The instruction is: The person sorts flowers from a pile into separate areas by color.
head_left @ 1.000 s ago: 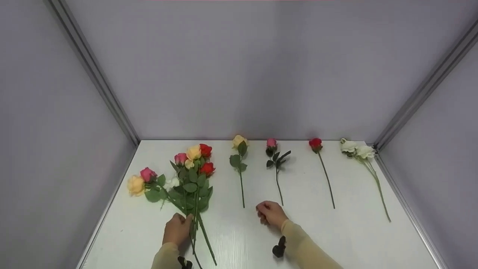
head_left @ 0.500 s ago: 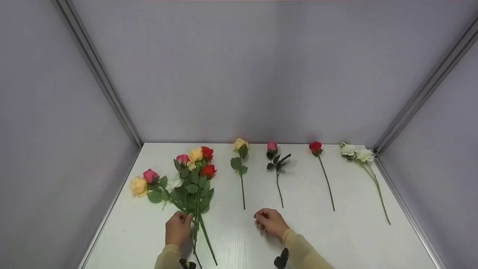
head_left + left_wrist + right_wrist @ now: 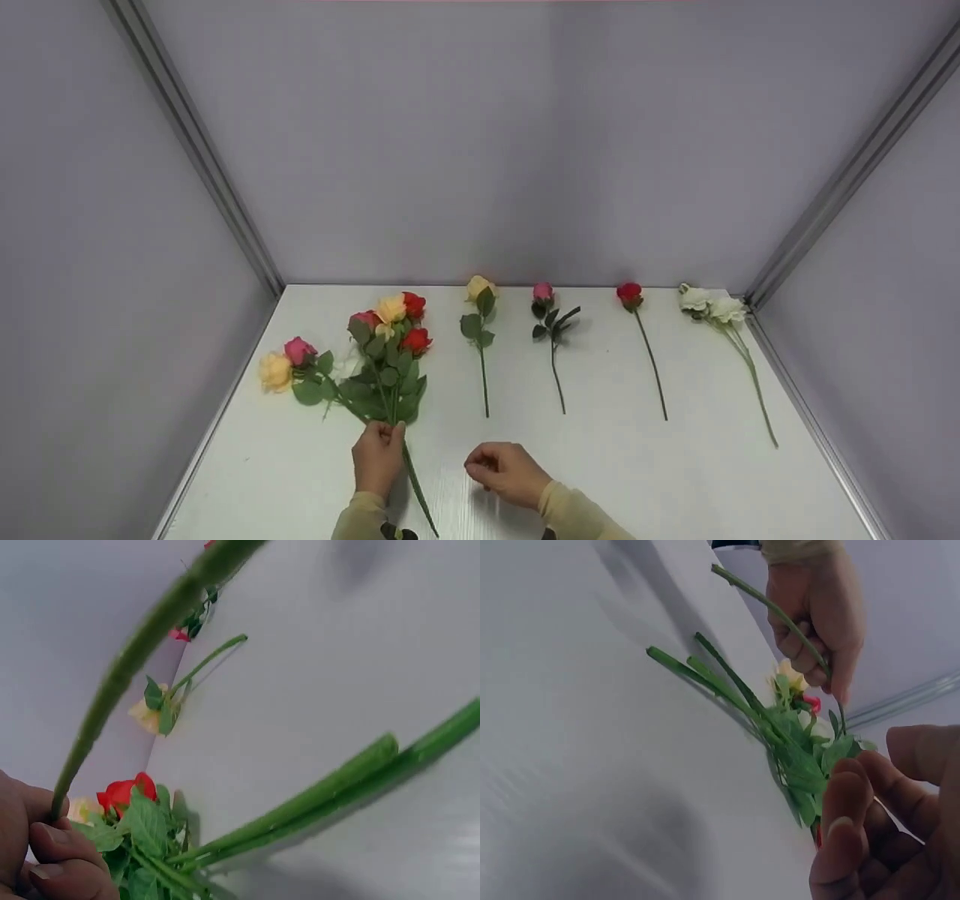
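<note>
My left hand [image 3: 379, 459] pinches one green rose stem [image 3: 124, 667] between thumb and fingers, below the leaves of a pile of roses. In the right wrist view its cut end is raised off the table, while other loose stems [image 3: 705, 679] lie beneath it. The pile shows red roses [image 3: 416, 341], a yellow rose [image 3: 391, 308], a pink rose [image 3: 367, 319] partly behind a leaf, and a white bloom [image 3: 346, 366] mostly hidden. My right hand [image 3: 508, 474] hovers to the right of the stems, fingers loosely curled with nothing between them.
Left of the pile, another pink rose [image 3: 299, 350] and a yellow rose [image 3: 276, 373] stick out. Along the table's back lie a single yellow rose [image 3: 481, 289], a pink rose [image 3: 543, 293], a red rose [image 3: 630, 295] and white flowers [image 3: 726, 309]. Grey panels [image 3: 525, 150] enclose the table.
My left hand has moved slightly right and raised a stem from the bundle, its pink bloom shifting behind a leaf. My right hand has moved left and nearer me, toward the stems.
</note>
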The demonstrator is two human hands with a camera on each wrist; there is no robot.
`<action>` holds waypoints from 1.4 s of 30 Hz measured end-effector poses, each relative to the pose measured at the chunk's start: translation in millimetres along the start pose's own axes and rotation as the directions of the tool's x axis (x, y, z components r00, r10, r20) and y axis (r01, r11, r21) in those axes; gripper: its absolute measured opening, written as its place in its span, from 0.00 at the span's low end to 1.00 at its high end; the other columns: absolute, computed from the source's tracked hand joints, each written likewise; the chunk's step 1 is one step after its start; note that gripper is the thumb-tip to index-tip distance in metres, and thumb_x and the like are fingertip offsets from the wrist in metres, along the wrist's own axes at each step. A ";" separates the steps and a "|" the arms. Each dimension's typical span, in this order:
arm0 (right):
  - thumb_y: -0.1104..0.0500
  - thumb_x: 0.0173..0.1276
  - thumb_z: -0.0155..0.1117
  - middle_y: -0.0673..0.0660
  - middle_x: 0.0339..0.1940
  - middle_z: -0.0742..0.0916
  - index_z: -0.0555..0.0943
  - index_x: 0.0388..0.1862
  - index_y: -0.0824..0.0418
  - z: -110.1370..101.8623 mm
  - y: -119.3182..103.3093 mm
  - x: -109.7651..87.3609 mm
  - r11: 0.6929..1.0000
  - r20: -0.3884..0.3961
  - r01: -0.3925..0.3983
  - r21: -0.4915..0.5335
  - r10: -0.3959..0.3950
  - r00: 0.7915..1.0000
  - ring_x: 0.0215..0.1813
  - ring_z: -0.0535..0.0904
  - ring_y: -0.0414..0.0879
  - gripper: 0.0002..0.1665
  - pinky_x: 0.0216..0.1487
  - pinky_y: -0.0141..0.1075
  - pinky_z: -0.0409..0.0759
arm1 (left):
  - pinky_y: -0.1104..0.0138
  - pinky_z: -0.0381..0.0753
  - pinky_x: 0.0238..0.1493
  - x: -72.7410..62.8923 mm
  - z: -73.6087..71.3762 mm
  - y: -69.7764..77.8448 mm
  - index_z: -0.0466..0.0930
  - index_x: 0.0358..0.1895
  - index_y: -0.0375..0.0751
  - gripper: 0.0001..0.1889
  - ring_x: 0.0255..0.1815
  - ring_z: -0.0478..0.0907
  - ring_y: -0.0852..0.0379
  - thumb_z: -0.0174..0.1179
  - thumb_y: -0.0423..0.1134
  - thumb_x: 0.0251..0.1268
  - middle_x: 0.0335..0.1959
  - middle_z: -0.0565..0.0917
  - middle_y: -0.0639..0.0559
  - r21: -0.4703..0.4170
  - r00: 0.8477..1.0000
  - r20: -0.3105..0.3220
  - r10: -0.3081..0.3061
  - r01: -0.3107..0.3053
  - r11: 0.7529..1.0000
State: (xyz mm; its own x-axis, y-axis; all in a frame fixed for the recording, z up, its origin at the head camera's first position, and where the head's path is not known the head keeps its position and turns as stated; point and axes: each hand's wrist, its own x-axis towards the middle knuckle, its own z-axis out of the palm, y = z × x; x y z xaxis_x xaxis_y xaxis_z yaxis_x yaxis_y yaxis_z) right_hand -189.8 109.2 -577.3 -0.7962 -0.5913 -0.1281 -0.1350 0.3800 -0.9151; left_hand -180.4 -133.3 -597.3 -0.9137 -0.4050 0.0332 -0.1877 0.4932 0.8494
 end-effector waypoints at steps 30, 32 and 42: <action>0.51 0.67 0.65 0.40 0.26 0.82 0.84 0.39 0.58 28.1 5.2 -17.0 0.992 0.015 0.105 -0.073 -0.104 0.994 0.27 0.75 0.30 0.11 0.29 0.27 0.74 | 0.67 0.72 0.22 -19.4 20.6 24.8 0.71 0.47 0.33 0.12 0.22 0.72 0.58 0.53 0.40 0.73 0.26 0.76 0.49 -0.394 0.945 0.289 -0.150 0.261 0.882; 0.52 0.65 0.66 0.40 0.25 0.82 0.84 0.37 0.56 27.5 5.7 -18.5 0.993 -0.003 0.095 -0.077 -0.096 0.995 0.26 0.75 0.30 0.08 0.29 0.27 0.75 | 0.67 0.73 0.22 -22.3 21.8 28.1 0.71 0.46 0.33 0.12 0.22 0.74 0.56 0.54 0.40 0.73 0.26 0.76 0.49 -0.393 0.949 0.283 -0.138 0.246 0.886; 0.51 0.59 0.72 0.41 0.20 0.81 0.82 0.27 0.51 23.1 3.7 -28.7 0.993 -0.134 0.079 -0.089 -0.091 0.987 0.21 0.72 0.31 0.09 0.23 0.27 0.72 | 0.65 0.74 0.18 -36.3 25.7 44.4 0.72 0.42 0.37 0.13 0.19 0.75 0.55 0.58 0.44 0.70 0.23 0.78 0.47 -0.318 0.973 0.226 -0.047 0.119 0.941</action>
State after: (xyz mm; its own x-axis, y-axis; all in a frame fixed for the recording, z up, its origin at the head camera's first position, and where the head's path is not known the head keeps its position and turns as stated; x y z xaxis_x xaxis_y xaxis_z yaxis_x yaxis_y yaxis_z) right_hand -153.8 111.2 -585.8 -0.8523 -0.5229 0.0076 -0.2497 0.3940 -0.8845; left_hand -164.8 -77.0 -574.4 -0.9617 -0.2433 -0.1265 -0.1709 0.1710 0.9703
